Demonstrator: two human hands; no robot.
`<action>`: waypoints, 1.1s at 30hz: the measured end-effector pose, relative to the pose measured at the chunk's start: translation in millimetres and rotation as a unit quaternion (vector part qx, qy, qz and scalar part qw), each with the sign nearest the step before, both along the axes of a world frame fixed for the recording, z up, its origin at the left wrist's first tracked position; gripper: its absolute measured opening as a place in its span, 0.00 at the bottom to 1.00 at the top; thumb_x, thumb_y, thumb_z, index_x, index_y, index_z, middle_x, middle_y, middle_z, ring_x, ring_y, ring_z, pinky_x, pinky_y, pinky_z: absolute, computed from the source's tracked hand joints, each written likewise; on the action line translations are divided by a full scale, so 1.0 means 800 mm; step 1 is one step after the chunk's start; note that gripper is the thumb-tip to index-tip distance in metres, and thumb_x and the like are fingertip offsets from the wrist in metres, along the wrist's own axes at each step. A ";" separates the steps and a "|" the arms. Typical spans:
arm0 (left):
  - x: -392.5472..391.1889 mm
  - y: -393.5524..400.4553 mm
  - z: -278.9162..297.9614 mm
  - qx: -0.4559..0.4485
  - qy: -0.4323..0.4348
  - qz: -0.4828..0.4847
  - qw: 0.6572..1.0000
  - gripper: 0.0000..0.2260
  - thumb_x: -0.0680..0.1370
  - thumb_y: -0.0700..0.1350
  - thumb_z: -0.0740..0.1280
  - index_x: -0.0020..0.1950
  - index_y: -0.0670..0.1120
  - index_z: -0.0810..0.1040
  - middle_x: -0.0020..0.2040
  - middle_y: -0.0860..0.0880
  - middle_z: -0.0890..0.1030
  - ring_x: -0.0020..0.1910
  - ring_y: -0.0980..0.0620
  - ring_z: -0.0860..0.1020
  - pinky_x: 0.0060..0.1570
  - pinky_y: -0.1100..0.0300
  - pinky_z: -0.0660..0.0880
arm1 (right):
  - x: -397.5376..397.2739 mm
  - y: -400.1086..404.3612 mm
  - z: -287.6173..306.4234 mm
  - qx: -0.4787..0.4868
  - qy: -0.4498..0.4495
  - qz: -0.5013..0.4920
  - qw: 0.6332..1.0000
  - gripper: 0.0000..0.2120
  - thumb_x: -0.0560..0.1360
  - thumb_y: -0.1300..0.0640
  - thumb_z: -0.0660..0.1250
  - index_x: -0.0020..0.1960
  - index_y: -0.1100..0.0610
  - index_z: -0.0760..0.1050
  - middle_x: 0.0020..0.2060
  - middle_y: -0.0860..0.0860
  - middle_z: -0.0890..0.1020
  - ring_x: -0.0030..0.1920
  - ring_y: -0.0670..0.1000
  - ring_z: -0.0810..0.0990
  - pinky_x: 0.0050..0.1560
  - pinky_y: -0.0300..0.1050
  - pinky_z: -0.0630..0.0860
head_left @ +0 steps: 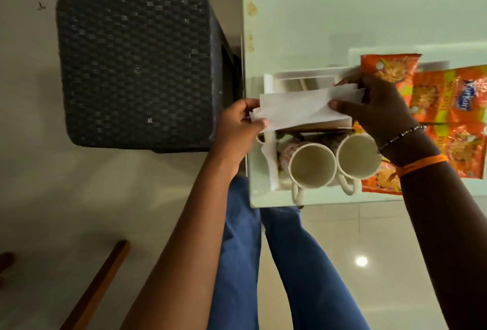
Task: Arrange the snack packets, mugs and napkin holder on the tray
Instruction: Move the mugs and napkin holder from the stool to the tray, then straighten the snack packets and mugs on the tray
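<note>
Pinching a white napkin (pixel 303 108) at opposite ends, left hand (pixel 241 129) and right hand (pixel 379 108) fingers close on it.

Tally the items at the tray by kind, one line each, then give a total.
White ceramic mugs: 2
Orange foil snack packets: at least 3; overlaps may hide more
White paper napkin held in both hands: 1
White box-shaped napkin holder: 1
Total: 7

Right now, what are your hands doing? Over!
Left hand and right hand both gripping the napkins. Two mugs on the tray, snack packets beside. Nothing blocking.
</note>
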State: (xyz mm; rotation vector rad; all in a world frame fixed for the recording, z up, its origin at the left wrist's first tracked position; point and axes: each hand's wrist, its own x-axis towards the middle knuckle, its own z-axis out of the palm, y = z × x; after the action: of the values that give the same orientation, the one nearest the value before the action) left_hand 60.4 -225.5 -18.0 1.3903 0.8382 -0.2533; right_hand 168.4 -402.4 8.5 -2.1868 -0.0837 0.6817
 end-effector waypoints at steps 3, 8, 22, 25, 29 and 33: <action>0.011 -0.042 -0.006 0.063 -0.024 -0.001 0.998 0.12 0.72 0.32 0.66 0.46 0.48 0.76 0.47 0.49 0.80 0.43 0.57 0.78 0.39 0.69 0.75 | 0.000 -0.036 -0.007 -0.019 -0.052 -0.013 0.998 0.13 0.68 0.66 0.71 0.51 0.64 0.75 0.37 0.49 0.76 0.30 0.28 0.72 0.34 0.21 0.68; 0.023 -0.075 -0.026 0.132 -0.025 -0.012 0.991 0.12 0.73 0.31 0.64 0.49 0.46 0.77 0.47 0.51 0.79 0.48 0.56 0.78 0.49 0.68 0.75 | -0.002 -0.065 -0.035 -0.022 -0.068 -0.041 0.997 0.15 0.66 0.68 0.71 0.52 0.67 0.74 0.36 0.43 0.74 0.32 0.31 0.72 0.35 0.24 0.66; 0.016 -0.115 -0.024 0.300 -0.063 -0.107 0.946 0.18 0.73 0.37 0.67 0.62 0.47 0.72 0.63 0.49 0.75 0.58 0.59 0.71 0.49 0.84 0.62 | -0.010 -0.138 -0.052 -0.027 -0.026 -0.121 0.992 0.11 0.69 0.69 0.66 0.51 0.66 0.75 0.53 0.61 0.81 0.53 0.54 0.79 0.54 0.46 0.78; 0.025 -0.120 -0.022 0.304 -0.063 -0.156 0.938 0.21 0.73 0.38 0.68 0.65 0.48 0.70 0.64 0.49 0.73 0.62 0.55 0.71 0.53 0.76 0.65 | -0.007 -0.135 -0.054 -0.012 0.024 -0.077 0.997 0.11 0.69 0.70 0.67 0.52 0.68 0.74 0.54 0.64 0.80 0.54 0.56 0.79 0.58 0.53 0.77; 0.028 -0.120 -0.024 0.325 -0.048 -0.173 0.928 0.23 0.73 0.37 0.68 0.67 0.49 0.68 0.66 0.49 0.72 0.67 0.52 0.69 0.56 0.72 0.62 | -0.007 -0.114 -0.058 0.014 0.020 -0.047 0.999 0.14 0.69 0.73 0.65 0.51 0.60 0.69 0.48 0.62 0.79 0.56 0.61 0.78 0.59 0.57 0.76; 0.026 -0.119 -0.028 0.330 -0.044 -0.199 0.922 0.24 0.74 0.37 0.67 0.68 0.49 0.67 0.67 0.48 0.71 0.67 0.51 0.69 0.59 0.68 0.63 | 0.000 -0.111 -0.068 -0.017 -0.016 -0.027 0.999 0.12 0.71 0.70 0.63 0.51 0.62 0.65 0.52 0.66 0.78 0.55 0.63 0.77 0.57 0.59 0.74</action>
State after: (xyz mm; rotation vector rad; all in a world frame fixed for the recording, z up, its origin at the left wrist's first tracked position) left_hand 81.0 -320.8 -40.6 2.1963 0.5745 -0.2233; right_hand 168.8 -491.2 -46.1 -2.2248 -0.0297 0.6211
